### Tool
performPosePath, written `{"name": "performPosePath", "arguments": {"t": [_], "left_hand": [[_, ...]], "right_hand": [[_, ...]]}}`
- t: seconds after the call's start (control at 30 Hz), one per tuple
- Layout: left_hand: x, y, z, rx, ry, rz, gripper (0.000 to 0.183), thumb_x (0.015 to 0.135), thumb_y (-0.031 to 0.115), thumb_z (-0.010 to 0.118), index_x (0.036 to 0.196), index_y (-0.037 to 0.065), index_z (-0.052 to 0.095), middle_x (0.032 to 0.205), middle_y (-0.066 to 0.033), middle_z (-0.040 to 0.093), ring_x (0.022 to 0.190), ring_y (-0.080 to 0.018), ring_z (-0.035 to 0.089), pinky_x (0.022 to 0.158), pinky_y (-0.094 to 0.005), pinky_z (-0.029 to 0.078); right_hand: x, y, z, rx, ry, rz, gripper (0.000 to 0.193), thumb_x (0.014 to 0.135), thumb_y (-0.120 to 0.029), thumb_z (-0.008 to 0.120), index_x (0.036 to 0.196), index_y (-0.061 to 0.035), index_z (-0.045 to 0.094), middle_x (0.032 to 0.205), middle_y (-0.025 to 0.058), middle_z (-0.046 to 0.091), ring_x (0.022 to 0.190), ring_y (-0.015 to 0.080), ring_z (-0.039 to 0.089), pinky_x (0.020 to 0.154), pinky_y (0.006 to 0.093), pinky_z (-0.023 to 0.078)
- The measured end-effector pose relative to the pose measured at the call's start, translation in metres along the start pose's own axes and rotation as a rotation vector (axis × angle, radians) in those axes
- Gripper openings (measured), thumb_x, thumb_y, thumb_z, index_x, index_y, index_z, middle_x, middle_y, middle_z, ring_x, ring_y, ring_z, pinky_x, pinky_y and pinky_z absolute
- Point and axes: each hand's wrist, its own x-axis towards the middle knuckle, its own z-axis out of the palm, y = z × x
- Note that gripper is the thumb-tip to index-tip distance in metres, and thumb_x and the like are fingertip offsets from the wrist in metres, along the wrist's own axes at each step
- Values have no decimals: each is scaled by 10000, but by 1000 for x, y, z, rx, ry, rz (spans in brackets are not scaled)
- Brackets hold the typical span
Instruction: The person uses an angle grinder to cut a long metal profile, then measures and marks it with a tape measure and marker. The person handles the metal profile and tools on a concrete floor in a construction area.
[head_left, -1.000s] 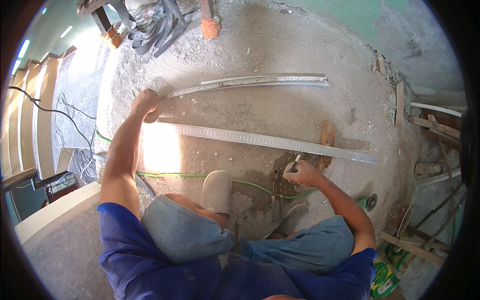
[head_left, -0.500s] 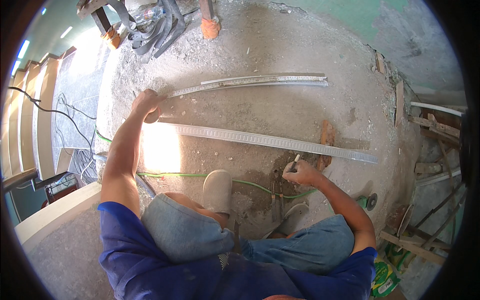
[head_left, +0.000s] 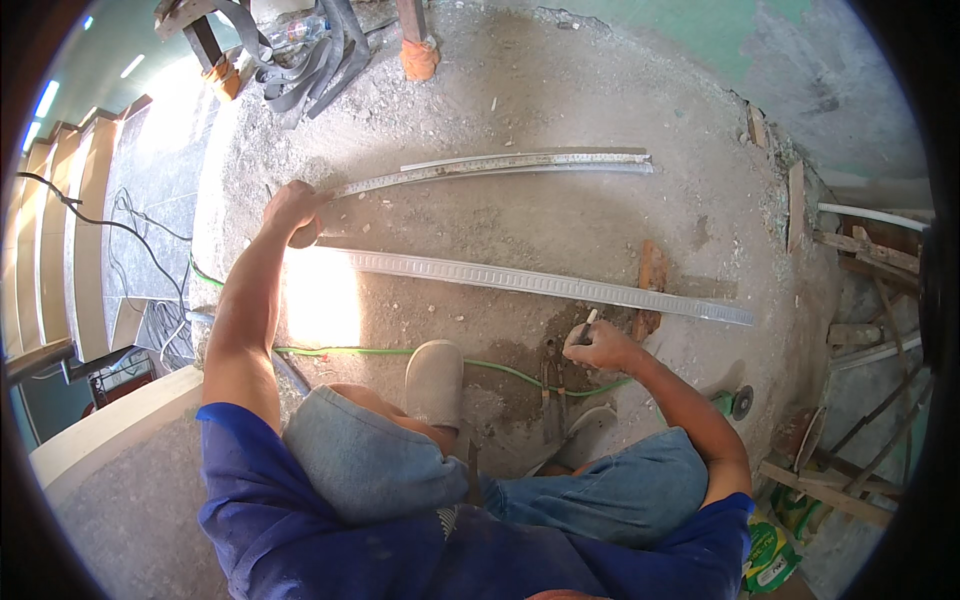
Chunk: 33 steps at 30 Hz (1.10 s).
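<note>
My left hand (head_left: 293, 212) is closed on the near end of a narrow metal strip (head_left: 440, 173), which reaches right across the concrete floor. Other pale strips (head_left: 600, 168) lie along its far part. In front of my knees a longer slotted metal channel (head_left: 480, 270) lies at a slight slant, its right part over a wooden block (head_left: 652, 285). My right hand (head_left: 608, 348) is below this channel, fingers pinched round a slim dark pen-like stick with a pale end (head_left: 592, 316). Just below that hand, a long-handled metal hand tool (head_left: 553, 385) rests between my feet.
A green cable (head_left: 500, 370) runs across the floor by my feet. An angle grinder (head_left: 738, 403) lies to the right. Grey straps (head_left: 310, 70) and wrapped stand legs (head_left: 420, 58) are at the far left. Scrap wood (head_left: 850, 490) is piled on the right.
</note>
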Motion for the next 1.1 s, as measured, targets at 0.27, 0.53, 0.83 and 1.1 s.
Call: {"name": "performPosePath", "arguments": {"t": [0.27,0.53,0.83,1.1], "left_hand": [[-1,-1,0,13,17,-2,533,831,598,693,758,70,727,794,-111,731,788,-255,722,748,-425,542],[-6,8,-13,14,-113,-41,526,827,571,688,1002,78,748,1032,-143,738,994,-296,705,870,-442,530],[9,-7,-1,-31,-103,62,530,829,575,679,862,52,753,877,-177,733,860,-313,723,784,-442,541],[2,3,-6,24,-64,32,513,828,552,685,864,44,751,867,-174,733,857,-304,726,775,-440,541]], "right_hand": [[0,-5,0,15,-2,-6,186,870,-216,690,822,-37,673,706,2,632,660,105,584,611,296,472],[0,-6,1,26,-6,-1,192,873,-220,685,813,-39,662,705,1,623,646,103,576,600,296,467],[3,-4,-2,-73,19,-56,239,837,-270,677,855,-32,695,695,65,658,638,165,608,616,339,487],[3,-4,-3,-49,6,-2,240,828,-292,672,825,-52,691,676,21,631,638,156,596,627,340,473]]}}
